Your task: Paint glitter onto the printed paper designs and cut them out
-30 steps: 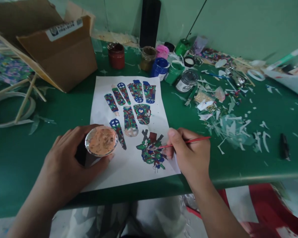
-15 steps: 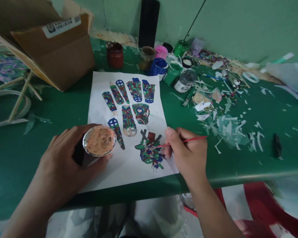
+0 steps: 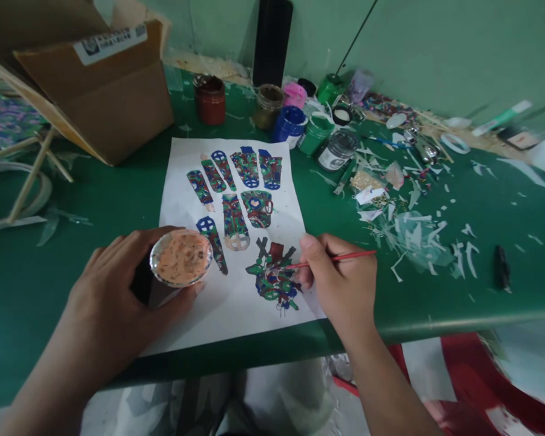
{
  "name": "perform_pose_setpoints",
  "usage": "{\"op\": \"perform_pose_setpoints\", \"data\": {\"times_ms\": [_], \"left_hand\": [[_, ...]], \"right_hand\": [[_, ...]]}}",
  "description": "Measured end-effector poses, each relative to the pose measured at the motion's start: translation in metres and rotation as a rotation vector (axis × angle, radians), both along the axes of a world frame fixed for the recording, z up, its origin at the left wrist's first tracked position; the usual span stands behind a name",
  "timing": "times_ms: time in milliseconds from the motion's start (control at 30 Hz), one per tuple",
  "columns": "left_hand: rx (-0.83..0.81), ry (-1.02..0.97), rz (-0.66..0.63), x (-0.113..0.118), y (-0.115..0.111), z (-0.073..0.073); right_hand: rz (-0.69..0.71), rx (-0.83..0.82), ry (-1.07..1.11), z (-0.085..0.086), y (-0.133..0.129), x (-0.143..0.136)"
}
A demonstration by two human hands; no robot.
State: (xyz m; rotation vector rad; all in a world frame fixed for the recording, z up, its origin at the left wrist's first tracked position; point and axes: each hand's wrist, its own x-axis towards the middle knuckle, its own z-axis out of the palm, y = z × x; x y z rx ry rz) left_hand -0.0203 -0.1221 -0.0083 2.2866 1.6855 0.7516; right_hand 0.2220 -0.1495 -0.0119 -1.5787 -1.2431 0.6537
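Observation:
A white sheet of paper (image 3: 191, 315) lies on the green table, bearing several painted shapes in blue, green and dark red. My left hand (image 3: 118, 290) is wrapped round a jar of orange paint (image 3: 181, 257), held over the sheet's left part. Pinched in my right hand (image 3: 338, 272) is a thin red paintbrush (image 3: 354, 255). Its tip meets the painted figure (image 3: 275, 281) at the sheet's lower right, and my right fingers rest close beside that figure.
Behind the sheet stand a dark red jar (image 3: 209, 102), a blue jar (image 3: 289, 126), a green jar (image 3: 317, 132) and a grey jar (image 3: 338, 150). A cardboard box (image 3: 113, 103) is at back left. Plastic scraps (image 3: 413, 239) and a black pen (image 3: 502, 267) lie right.
Both hands keep nearly the same place, holding the jar and the brush. The view has shifted slightly, showing more at the right edge.

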Motion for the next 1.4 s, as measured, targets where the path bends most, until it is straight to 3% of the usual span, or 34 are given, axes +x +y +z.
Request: {"op": "perform_pose_setpoints", "data": {"times_ms": [400,500,600,1400], "left_hand": [[-0.044,0.011,0.007,0.0014,0.0007,0.003],[-0.051,0.019,0.01,0.0009,0.0003,0.0032],[-0.064,0.029,0.023,-0.0007,-0.0006,0.0021],[-0.062,0.0,0.014,0.0008,0.0002,0.004]], "right_hand": [[-0.02,0.022,0.016,-0.0029,-0.0006,0.0007],[-0.054,0.068,0.122,-0.001,0.0003,0.0038],[0.019,0.088,0.198,0.0043,0.0012,0.0079],[0.047,0.027,-0.041,0.0009,0.0058,0.0004]]}}
